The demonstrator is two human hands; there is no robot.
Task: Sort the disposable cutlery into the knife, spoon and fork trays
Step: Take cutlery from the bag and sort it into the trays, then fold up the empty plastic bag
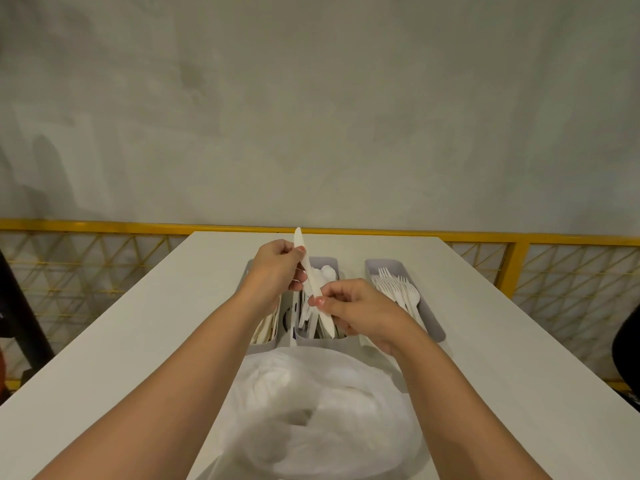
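Both hands hold one white plastic knife (pixel 309 276) above the trays. My left hand (pixel 277 268) pinches its upper part near the blade. My right hand (pixel 353 306) pinches its lower part. Three grey trays stand side by side on the white table (pixel 138 323). The left tray (pixel 266 336) holds flat pale pieces, mostly hidden by my left arm. Spoons lie in the middle tray (pixel 329 263), and the right tray (pixel 431 320) holds forks (pixel 394 287). A crumpled clear plastic bag (pixel 322 410) lies in front of the trays.
A yellow mesh railing (pixel 554 271) runs behind the table below a grey wall. A dark object (pixel 627 344) sits at the right edge of view. Another dark shape (pixel 20 306) stands at the left beside the table.
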